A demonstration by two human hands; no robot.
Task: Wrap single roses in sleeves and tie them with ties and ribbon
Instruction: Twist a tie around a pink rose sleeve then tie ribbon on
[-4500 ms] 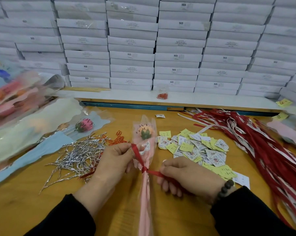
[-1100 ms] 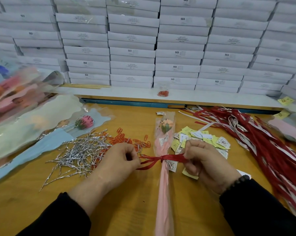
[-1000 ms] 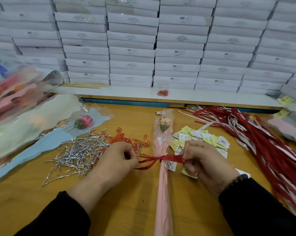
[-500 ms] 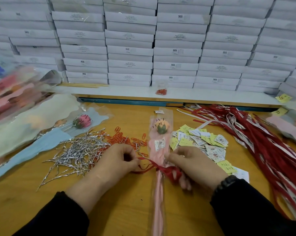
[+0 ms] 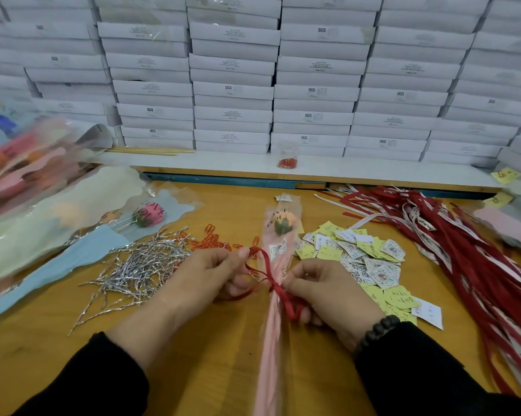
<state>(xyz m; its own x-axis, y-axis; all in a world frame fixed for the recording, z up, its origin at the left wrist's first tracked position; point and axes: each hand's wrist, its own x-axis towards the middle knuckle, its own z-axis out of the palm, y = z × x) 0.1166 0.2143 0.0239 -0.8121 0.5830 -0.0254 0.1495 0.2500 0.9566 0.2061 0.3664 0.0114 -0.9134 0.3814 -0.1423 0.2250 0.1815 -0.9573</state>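
Left hand and right hand pinch the red ribbon.

1 peach rose in a pink-and-clear sleeve lying lengthwise, bloom far from the grip, red ribbon knotted round it right at the pinch.

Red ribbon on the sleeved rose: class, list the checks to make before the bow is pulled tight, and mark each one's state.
1. Ribbon crosses the sleeve below the rose: ok.
2. Left hand pinches a loop: ok.
3. Right hand grips the ribbon at the knot: ok.
4. Knot snug: cannot tell.
5. Loops even: cannot tell.
6. Tag inside the sleeve: ok.
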